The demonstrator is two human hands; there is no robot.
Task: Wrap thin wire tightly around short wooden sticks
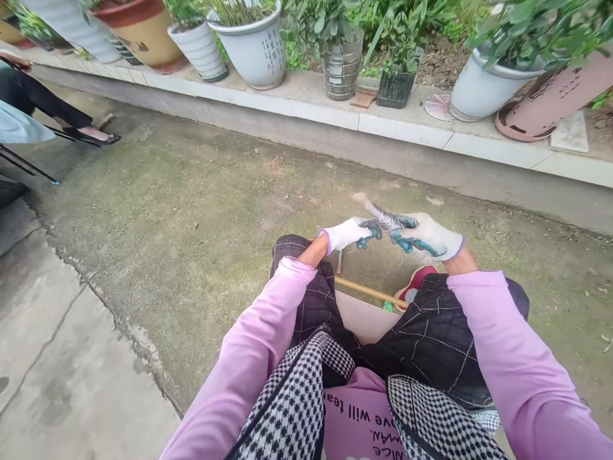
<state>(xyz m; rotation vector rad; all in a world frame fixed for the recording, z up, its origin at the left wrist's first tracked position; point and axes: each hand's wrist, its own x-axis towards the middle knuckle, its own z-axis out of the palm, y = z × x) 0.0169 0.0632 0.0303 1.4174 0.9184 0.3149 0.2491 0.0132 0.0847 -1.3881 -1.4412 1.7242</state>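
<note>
Both my hands wear white gloves with teal-coated fingers and meet in front of my knees. My left hand (347, 234) pinches the near end of a short, pale, speckled stick-like piece (378, 214). My right hand (426, 236) closes its fingers around the same piece from the right. The far end of the piece points up and away to the left. What the piece is made of I cannot make out. A thin wooden rod (368, 292) lies across below my hands, between my knees.
A raised concrete ledge (335, 118) carries several plant pots (253, 41) along the far side. Cracked, mossy concrete ground (158, 243) stretches to the left. Another person's legs and dark shoe (90, 135) show at the far left. A red-and-white shoe (416, 284) sits under my right hand.
</note>
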